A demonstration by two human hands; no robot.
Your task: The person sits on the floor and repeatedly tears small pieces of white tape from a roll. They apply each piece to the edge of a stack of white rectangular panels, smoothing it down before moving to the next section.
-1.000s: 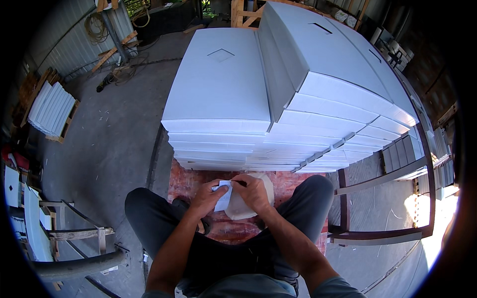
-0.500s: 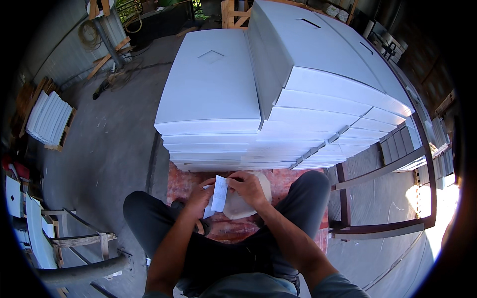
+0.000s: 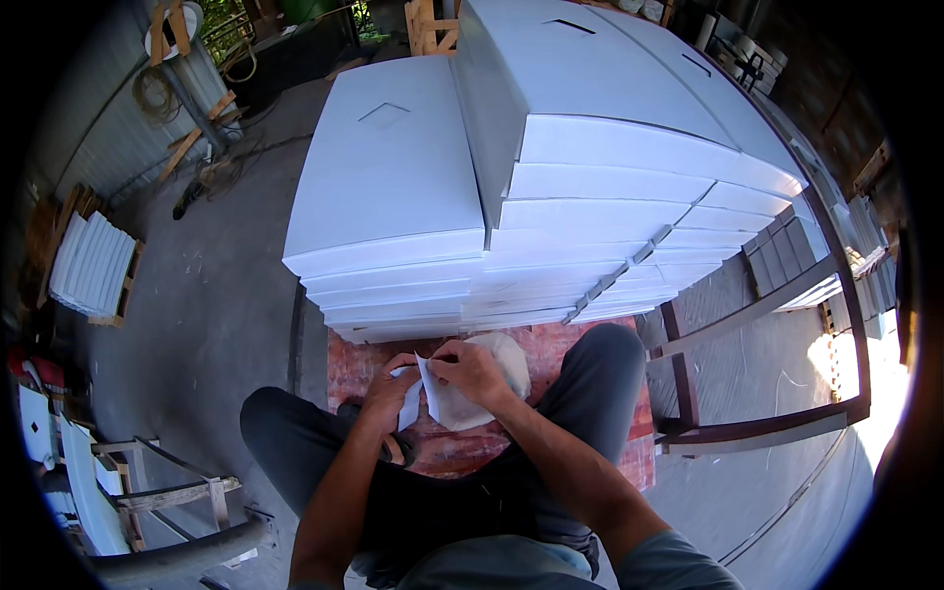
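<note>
My left hand (image 3: 383, 395) is closed on a white paper slip (image 3: 408, 405) that hangs below its fingers. With thumb and forefinger, my right hand (image 3: 468, 370) pinches the top edge of a second white slip (image 3: 430, 395), now seen nearly edge-on. The two slips are close together, with a narrow gap between their lower ends. Both hands are between my bent knees, above a red, worn board (image 3: 551, 346). A pale, rounded flat piece (image 3: 500, 351) lies on it, partly behind my right hand and forearm.
Just ahead stand stacked white cartons (image 3: 388, 187), lower at the left and taller at the right (image 3: 610, 88). A dark metal frame (image 3: 767, 434) rises at the right. On the left are a pallet of white panels (image 3: 95, 264) and a grey pipe (image 3: 182, 559).
The slip in my right hand has turned from showing its printed face to nearly edge-on. Both hands sit slightly further left in the picture, and the whole view has shifted slightly.
</note>
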